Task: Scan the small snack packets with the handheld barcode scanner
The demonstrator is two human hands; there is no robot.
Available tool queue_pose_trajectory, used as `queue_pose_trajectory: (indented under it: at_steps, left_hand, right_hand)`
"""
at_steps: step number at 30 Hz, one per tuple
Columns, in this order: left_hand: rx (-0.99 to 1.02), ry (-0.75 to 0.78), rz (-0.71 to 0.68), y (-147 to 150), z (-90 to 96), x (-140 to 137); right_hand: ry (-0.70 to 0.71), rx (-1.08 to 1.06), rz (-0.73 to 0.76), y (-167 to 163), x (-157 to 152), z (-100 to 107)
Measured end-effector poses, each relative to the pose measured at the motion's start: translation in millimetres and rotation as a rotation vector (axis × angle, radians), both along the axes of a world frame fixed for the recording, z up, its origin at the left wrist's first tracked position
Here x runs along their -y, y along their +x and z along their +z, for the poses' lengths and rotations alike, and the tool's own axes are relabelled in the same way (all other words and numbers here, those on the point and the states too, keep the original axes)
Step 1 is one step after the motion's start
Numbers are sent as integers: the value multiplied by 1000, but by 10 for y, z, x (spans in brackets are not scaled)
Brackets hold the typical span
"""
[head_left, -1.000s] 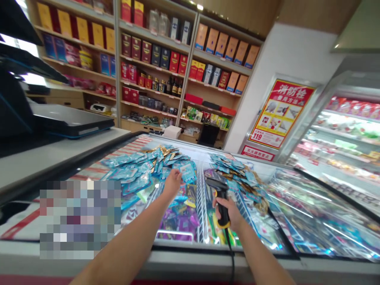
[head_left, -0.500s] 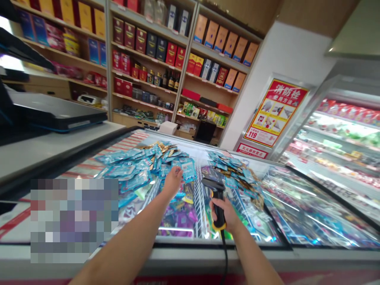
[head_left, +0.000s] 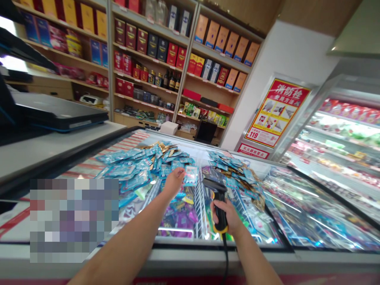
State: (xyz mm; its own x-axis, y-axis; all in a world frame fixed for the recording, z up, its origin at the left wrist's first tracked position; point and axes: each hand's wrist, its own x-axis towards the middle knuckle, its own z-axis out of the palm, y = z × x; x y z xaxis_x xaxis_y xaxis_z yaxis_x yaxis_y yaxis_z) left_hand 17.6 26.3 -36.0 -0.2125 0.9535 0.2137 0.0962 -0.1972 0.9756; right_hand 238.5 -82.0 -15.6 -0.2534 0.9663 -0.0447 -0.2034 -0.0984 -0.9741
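My left hand (head_left: 175,180) is closed on the edge of a small blue packet (head_left: 190,175), held above the freezer's glass top. My right hand (head_left: 225,213) wraps round the handle of a black and yellow barcode scanner (head_left: 219,202), whose head points toward the packet. A cord runs down from the scanner's handle. Behind my left hand a large pile of blue packets (head_left: 127,169) with some gold ones lies on the glass. A second pile of blue and gold packets (head_left: 237,170) lies beyond the scanner, to the right.
Through the glass, white wire baskets (head_left: 199,206) and colourful frozen goods show. A counter (head_left: 59,152) with a black device stands at the left. Shelves of boxes and bottles (head_left: 154,59) line the back. Another glass-topped freezer section (head_left: 320,213) continues right, near a lit display fridge (head_left: 341,138).
The blue packet in my left hand has moved slightly right and down, closer to the scanner. The scanner has hardly shifted.
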Motion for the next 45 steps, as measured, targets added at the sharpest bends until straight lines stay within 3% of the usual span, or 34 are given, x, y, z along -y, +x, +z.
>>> queue_pose_trajectory:
  at_steps: [9, 29, 37, 45]
  left_hand:
    - [-66, 15, -26, -7, -12, 26]
    - [-176, 60, 16, -8, 15, 47]
    - [-379, 122, 75, -15, 100, 113]
    - [-493, 235, 259, -109, 285, 246]
  right_hand:
    - [12, -95, -2, 3, 16, -6]
    - [18, -79, -48, 13, 6, -5]
    - [32, -113, -37, 13, 12, 2]
    - [54, -117, -33, 37, 50, 38]
